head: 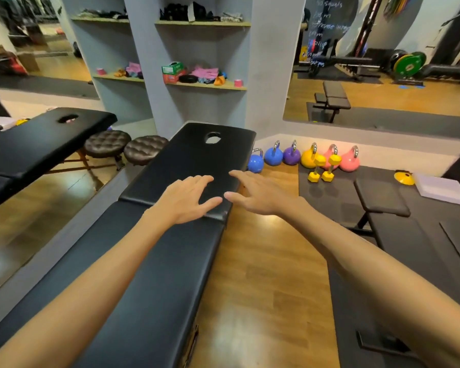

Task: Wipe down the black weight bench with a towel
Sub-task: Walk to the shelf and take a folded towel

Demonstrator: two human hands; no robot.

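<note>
A long black padded bench (154, 274) with a face hole (213, 137) at its far end runs away from me in the middle of the view. My left hand (186, 199) hovers palm down over the seam between its two pads, fingers spread and holding nothing. Beside it, over the bench's right edge, my right hand (258, 193) is also spread and holds nothing. No towel is in view.
A mirror on the left repeats the bench and a tufted stool (145, 150). Coloured kettlebells (292, 156) and yellow dumbbells (320, 168) line the wall to the right. A second black bench (380, 197) stands on dark mats at right. Shelves (205, 85) hold clutter behind.
</note>
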